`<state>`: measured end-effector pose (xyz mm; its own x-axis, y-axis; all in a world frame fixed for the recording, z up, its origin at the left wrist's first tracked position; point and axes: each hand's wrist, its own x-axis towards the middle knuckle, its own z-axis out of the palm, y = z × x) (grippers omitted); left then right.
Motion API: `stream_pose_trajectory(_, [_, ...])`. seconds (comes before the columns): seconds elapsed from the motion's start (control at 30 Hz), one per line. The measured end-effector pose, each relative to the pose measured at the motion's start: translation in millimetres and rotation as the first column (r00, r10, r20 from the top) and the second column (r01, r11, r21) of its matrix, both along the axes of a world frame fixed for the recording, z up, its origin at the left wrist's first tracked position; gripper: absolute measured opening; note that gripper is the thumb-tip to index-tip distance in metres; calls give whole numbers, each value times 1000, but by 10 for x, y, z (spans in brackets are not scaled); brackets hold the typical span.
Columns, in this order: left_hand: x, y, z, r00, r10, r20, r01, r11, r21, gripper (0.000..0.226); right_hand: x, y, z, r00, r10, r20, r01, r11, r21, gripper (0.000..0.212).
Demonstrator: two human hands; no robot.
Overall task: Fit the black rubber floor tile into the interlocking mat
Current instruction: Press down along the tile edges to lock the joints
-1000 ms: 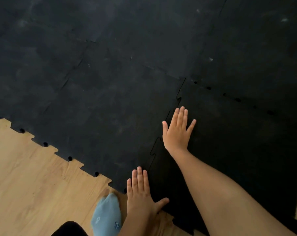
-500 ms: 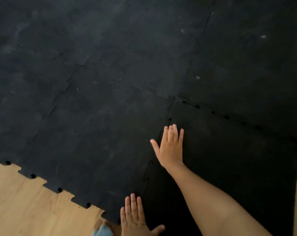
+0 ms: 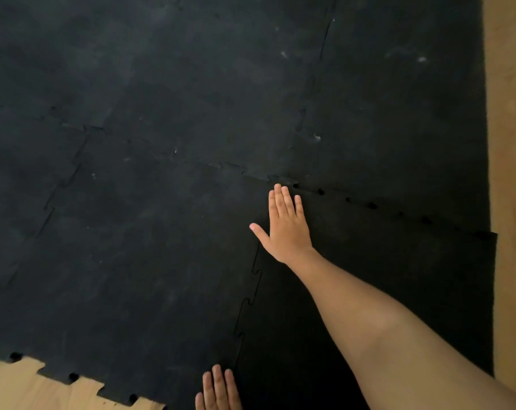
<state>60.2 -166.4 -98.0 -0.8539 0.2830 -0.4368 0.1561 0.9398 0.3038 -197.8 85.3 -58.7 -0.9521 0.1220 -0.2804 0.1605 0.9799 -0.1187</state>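
At four o'clock of the mat (image 3: 162, 202), the tile (image 3: 398, 291) is lying dark and flat, its left seam largely meshing while far-edge notches are still gaping, as the right hand (image 3: 286, 229) and left hand (image 3: 218, 392) are pressing palm-down, fingers extended, gripping nothing.

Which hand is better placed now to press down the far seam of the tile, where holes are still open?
Probably the right hand: it lies flat on the tile, fingertips near the unseated far seam. The left hand is far back.
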Motion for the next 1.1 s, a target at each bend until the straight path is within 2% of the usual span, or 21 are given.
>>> stream_pose_trajectory(0.03, [-4, 55, 66, 993, 59, 104, -62, 998, 19, 78, -20, 38, 50, 1000, 19, 17, -19, 999, -42, 88])
stream_pose_trajectory(0.07, [-5, 113, 87, 985, 132, 113, -137, 990, 39, 101, -30, 89, 105, 998, 44, 36, -41, 996, -80, 85])
stream_pose_trajectory(0.1, [2, 150, 185, 980, 152, 132, -157, 987, 31, 115, -28, 151, 154, 997, 64, 49, -59, 994, -97, 83])
stream_pose_trajectory(0.17, [-78, 262, 366, 990, 114, 82, -116, 993, 21, 128, -9, 289, 201, 996, 66, 60, -63, 996, -58, 85])
stream_pose_trajectory(0.27, [-325, 438, 501, 997, -23, 80, 25, 999, -31, 125, 13, 397, 168, 994, 22, 107, -21, 1000, -11, 95])
stream_pose_trajectory(0.37, [-741, 689, 702, 975, -84, 207, 101, 992, -73, 116, -1, 405, 94, 992, 24, 124, -20, 999, -34, 102])
stream_pose_trajectory(0.43, [-1023, 881, 752, 958, -67, 279, 85, 995, -51, 113, -43, 435, 74, 992, 33, 125, -28, 999, -41, 104])
stream_pose_trajectory(0.53, [-1244, 1072, 734, 904, -87, 418, 151, 981, -125, 122, -88, 461, 46, 989, 41, 141, -38, 999, -26, 106])
stream_pose_trajectory(0.63, [-1259, 1098, 726, 858, -74, 508, 180, 970, -162, 135, -139, 492, 95, 974, 70, 216, -52, 995, -88, 104])
stream_pose_trajectory(0.73, [-1281, 1101, 782, 839, -85, 538, 203, 965, -164, 139, -81, 642, 149, 979, 107, 173, -88, 989, -117, 96])
stream_pose_trajectory(0.9, [-1326, 1149, 828, 821, -75, 566, 220, 956, -192, 138, 329, 870, 111, 986, -99, 134, 97, 995, 25, 97])
stream_pose_trajectory(1.1, [-1326, 1142, 772, 817, -66, 573, 234, 946, -225, 140, 330, 942, 78, 984, -81, 157, 90, 995, -51, 104])
